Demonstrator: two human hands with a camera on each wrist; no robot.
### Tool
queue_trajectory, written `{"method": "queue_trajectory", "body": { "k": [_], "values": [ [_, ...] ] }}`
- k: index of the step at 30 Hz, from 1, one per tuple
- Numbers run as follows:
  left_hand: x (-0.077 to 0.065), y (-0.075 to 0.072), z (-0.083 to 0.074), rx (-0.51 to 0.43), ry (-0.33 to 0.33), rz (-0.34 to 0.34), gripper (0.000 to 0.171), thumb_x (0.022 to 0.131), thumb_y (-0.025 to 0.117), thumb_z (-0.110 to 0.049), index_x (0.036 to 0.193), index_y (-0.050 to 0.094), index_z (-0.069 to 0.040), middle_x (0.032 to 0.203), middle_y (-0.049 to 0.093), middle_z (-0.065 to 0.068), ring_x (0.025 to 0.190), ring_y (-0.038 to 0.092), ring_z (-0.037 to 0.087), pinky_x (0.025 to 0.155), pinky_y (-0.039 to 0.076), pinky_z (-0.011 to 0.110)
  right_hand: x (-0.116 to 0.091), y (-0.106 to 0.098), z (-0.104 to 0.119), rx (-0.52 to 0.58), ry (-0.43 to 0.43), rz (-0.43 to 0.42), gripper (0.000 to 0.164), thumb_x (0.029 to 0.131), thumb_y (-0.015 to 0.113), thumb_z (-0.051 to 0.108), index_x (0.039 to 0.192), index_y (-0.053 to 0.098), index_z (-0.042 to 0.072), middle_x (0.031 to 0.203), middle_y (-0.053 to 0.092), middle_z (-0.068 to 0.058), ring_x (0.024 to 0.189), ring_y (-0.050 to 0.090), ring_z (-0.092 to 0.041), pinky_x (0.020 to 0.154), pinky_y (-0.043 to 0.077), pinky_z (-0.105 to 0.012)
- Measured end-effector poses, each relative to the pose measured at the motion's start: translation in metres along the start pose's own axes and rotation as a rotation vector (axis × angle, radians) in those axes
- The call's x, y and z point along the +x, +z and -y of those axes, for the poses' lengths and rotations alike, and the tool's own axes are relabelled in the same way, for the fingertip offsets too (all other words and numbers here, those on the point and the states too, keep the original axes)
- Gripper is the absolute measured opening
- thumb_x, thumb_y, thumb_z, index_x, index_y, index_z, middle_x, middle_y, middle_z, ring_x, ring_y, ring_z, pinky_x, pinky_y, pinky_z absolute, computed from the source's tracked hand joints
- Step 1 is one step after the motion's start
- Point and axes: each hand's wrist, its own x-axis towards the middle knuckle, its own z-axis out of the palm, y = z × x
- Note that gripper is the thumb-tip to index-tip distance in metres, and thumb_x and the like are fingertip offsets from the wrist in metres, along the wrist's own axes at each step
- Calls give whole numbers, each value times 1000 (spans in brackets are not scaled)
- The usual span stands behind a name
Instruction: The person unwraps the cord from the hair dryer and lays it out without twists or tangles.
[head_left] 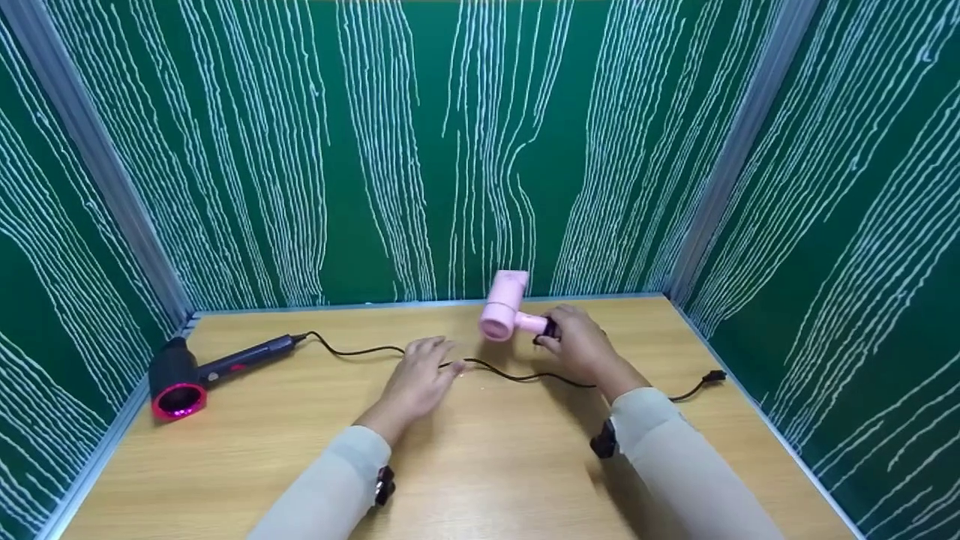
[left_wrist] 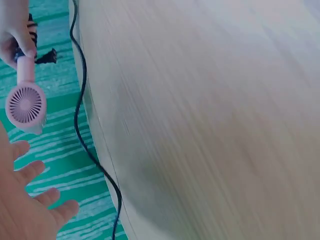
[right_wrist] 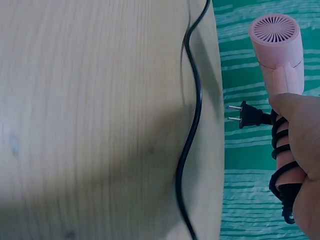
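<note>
A pink hair dryer [head_left: 502,307] is held up near the back of the table by my right hand [head_left: 581,341], which grips its handle. In the right wrist view, black cord [right_wrist: 281,142] is wound around that handle, and its two-pin plug [right_wrist: 252,115] sticks out beside the thumb. My left hand [head_left: 421,375] is over the table to the left, fingers spread and holding nothing. Close under its fingertips runs the thin black cord [head_left: 517,375] of a second, dark hair dryer [head_left: 247,360], which lies at the left with a glowing pink ring at its rear.
The dark dryer's cord crosses the wooden table [head_left: 480,465] to a plug [head_left: 714,376] near the right edge. Green panels [head_left: 375,150] with white wavy lines stand around the back and sides, joined by grey metal posts [head_left: 731,165].
</note>
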Motion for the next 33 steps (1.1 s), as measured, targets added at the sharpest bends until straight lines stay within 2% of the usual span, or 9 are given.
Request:
{"method": "queue_trajectory", "body": {
  "k": [6, 12, 16, 19, 21, 26, 30, 33],
  "values": [
    [-7, -15, 20, -86, -91, -44, 74, 117, 42, -64, 164, 58, -9, 172, 53, 20, 165, 40, 48, 137, 34, 67, 2, 7, 27, -13, -115, -15, 31, 104, 86, 25, 127, 75, 8, 117, 73, -9, 107, 66, -28, 89, 60, -51],
    [-11, -24, 35, -238, -177, -99, 71, 120, 42, -56, 163, 56, -1, 170, 53, 25, 165, 40, 50, 139, 32, 66, -5, 19, 57, -14, -184, 7, 36, 101, 89, 23, 131, 76, 7, 121, 73, -11, 110, 66, -28, 95, 63, -49],
    [-13, -25, 42, -319, -219, -87, 69, 123, 38, -50, 165, 53, 3, 172, 49, 29, 167, 35, 52, 141, 26, 67, -11, 28, 76, -19, -254, 26, 34, 101, 89, 22, 130, 76, 9, 120, 75, -7, 110, 65, -24, 96, 62, -46],
    [-15, -26, 44, -423, -259, -71, 76, 123, 31, -54, 168, 47, 5, 175, 44, 31, 169, 33, 53, 141, 23, 67, -15, 33, 89, -44, -328, 37, 35, 102, 88, 24, 131, 76, 10, 121, 77, -5, 111, 66, -24, 97, 63, -46],
    [-17, -26, 44, -522, -299, -65, 84, 121, 26, -61, 172, 39, 5, 176, 43, 32, 168, 36, 53, 141, 26, 65, -17, 34, 97, -59, -363, 42, 38, 102, 88, 26, 133, 76, 10, 125, 77, -5, 115, 67, -25, 101, 63, -47],
    [-20, -28, 43, -781, -359, -81, 87, 120, 22, -64, 176, 31, 1, 165, 55, 33, 152, 57, 49, 126, 51, 64, -17, 38, 110, -100, -429, 5, 42, 101, 89, 27, 136, 75, 9, 130, 77, -7, 122, 69, -29, 108, 63, -49],
    [-19, -28, 41, -874, -382, -90, 81, 122, 26, -60, 174, 36, 2, 152, 63, 29, 139, 64, 39, 128, 49, 59, -18, 44, 115, -126, -470, -15, 40, 101, 90, 27, 134, 76, 10, 128, 78, -5, 120, 70, -27, 106, 63, -47],
    [-18, -27, 39, -908, -425, -93, 80, 121, 39, -59, 173, 37, 1, 150, 64, 23, 132, 64, 30, 128, 46, 49, -21, 49, 119, -147, -474, -2, 40, 101, 90, 29, 134, 76, 13, 126, 77, -3, 119, 68, -25, 103, 62, -46]
  ]
}}
